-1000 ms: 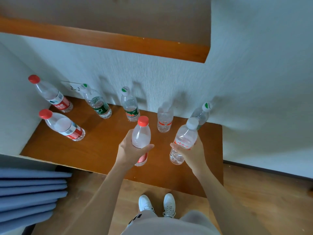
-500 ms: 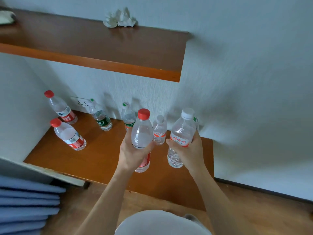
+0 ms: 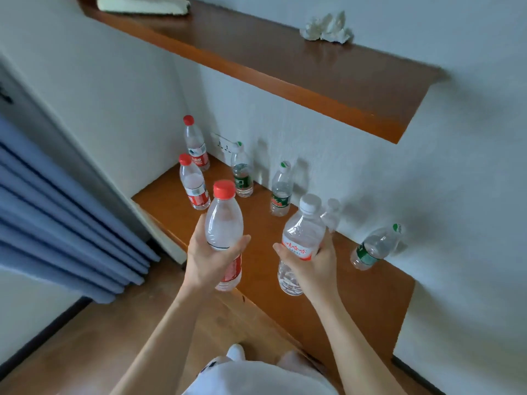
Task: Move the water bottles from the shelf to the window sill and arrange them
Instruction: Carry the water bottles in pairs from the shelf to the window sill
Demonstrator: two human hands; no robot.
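My left hand grips a red-capped water bottle around its middle, lifted above the lower wooden shelf. My right hand holds a white-capped bottle with a red label, also raised off the shelf. Several more bottles stand on the shelf: two red-capped ones at the left corner, two green-labelled ones by the wall, a small clear one partly behind my right-hand bottle, and a green-capped one at the right.
An upper wooden shelf juts out overhead, carrying a crumpled white tissue and a folded cloth. Blue curtains hang at the left. A wall socket sits behind the bottles. Wooden floor lies below.
Both hands have lifted their bottles higher off the shelf. The view has swung and tilted to the left, bringing the blue curtains and the wall corner into sight.
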